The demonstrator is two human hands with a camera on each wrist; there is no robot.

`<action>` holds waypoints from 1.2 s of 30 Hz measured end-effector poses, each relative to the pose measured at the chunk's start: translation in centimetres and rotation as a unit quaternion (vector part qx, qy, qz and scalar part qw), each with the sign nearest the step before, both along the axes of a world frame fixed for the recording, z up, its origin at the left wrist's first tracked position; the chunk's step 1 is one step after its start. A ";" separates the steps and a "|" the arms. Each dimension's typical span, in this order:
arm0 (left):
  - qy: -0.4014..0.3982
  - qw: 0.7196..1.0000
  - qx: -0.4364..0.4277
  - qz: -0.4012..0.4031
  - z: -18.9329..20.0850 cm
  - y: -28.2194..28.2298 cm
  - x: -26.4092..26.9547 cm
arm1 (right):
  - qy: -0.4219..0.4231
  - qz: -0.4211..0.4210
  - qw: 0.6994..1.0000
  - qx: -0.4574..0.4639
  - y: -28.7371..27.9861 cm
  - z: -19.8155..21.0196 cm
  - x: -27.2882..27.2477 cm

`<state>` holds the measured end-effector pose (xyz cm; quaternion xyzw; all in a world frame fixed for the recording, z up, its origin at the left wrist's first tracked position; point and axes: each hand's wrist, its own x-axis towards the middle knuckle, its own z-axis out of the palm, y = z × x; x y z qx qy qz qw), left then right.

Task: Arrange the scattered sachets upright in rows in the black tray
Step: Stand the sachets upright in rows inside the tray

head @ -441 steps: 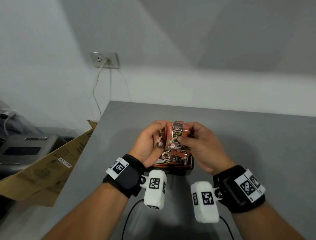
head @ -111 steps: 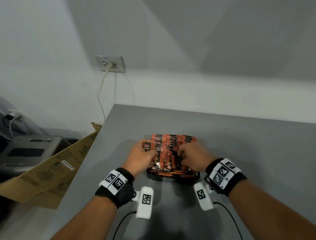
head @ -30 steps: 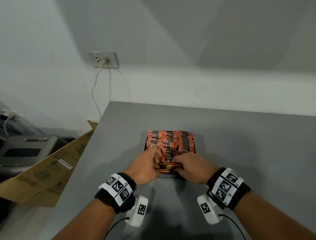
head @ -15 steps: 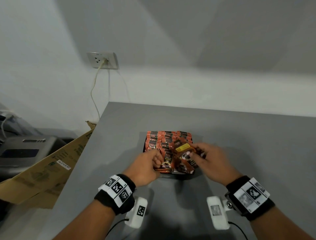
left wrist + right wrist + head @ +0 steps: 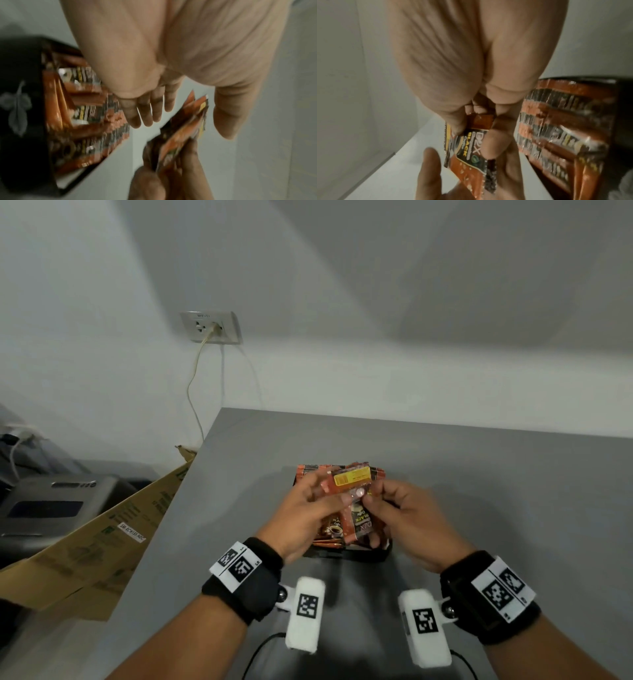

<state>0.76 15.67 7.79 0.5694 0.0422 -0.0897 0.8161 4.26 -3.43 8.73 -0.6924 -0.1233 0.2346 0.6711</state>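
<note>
The right hand (image 5: 407, 518) pinches a few orange-brown sachets (image 5: 356, 508) above the black tray (image 5: 346, 554); the left hand (image 5: 305, 517), fingers straight in its wrist view, meets them. Beneath, upright sachet rows (image 5: 559, 121) fill the tray on the grey table (image 5: 496, 491). How many are held is unclear.

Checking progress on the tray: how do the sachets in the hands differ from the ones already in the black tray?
The held sachets are lifted above the black tray, pinched by the right hand, tilted and fanned. The tray sachets stand packed in rows, untouched. Both share the same orange-and-black packaging.
</note>
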 end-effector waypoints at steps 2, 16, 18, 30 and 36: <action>0.008 0.994 -0.109 -0.011 0.5 -1.3 0.1 | 0.041 0.003 0.997 0.062 1.4 0.8 -0.5; 0.073 0.986 -0.151 0.016 1.9 -1.9 1.7 | -0.298 0.142 0.887 -0.324 1.3 5.0 0.8; 0.072 0.985 -0.155 0.007 1.9 -2.0 1.8 | -0.322 0.153 0.871 -0.337 1.8 4.8 1.2; 0.054 0.993 -0.104 0.021 1.6 -1.2 1.3 | -0.157 -0.054 0.975 -0.146 1.4 2.4 1.7; 0.094 0.985 -0.141 0.030 1.0 -1.1 1.2 | -0.060 -0.197 0.979 -0.001 0.4 1.9 2.3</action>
